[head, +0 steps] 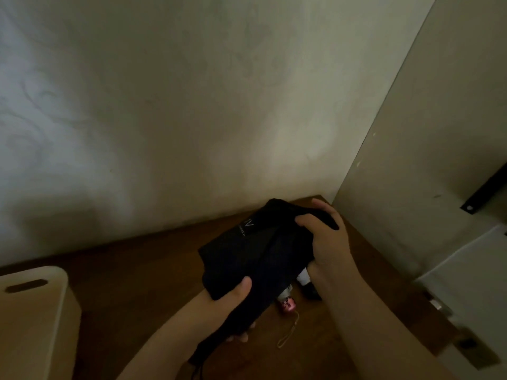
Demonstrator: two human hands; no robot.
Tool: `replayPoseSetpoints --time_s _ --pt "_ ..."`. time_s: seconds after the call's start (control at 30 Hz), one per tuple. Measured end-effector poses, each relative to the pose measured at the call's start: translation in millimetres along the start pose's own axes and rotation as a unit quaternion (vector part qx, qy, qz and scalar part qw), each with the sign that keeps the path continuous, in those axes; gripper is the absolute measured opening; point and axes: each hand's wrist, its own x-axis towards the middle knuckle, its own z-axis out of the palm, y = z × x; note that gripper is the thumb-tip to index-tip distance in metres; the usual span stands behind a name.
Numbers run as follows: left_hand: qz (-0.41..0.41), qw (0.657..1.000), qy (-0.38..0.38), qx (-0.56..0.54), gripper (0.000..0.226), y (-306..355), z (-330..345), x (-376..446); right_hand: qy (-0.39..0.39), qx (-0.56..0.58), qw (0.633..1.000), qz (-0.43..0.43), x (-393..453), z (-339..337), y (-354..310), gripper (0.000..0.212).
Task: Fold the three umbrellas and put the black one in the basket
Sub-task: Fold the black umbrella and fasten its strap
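Black umbrella [255, 250] held up over brown table [142, 270], canopy bunched. Left hand [233, 300] wrapped round its lower end, thumb on top; right hand [326, 237] clutching upper folds. Underneath, partly hidden: pink-handled umbrella [286, 304] with wrist cord (white bit beside it unclear). Beige basket [35, 319] far left, well apart.
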Motion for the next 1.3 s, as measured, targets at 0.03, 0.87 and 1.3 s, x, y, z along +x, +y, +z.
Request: replayPoseSetpoints --time_s 0.03,0.87,1.3 --pt "-0.003 1.000 0.006 -0.007 0.093 -1 2 3 -0.011 0.009 1.000 -0.002 1 -2 -2 0.044" --pt "0.025 0.982 0.164 0.087 0.071 75 85 14 0.027 0.095 0.994 0.040 58 -51 -24 0.059" --pt "0.122 0.914 0.261 -0.284 0.008 92 95 24 -0.076 0.114 0.988 0.071 63 -42 -38 0.050"
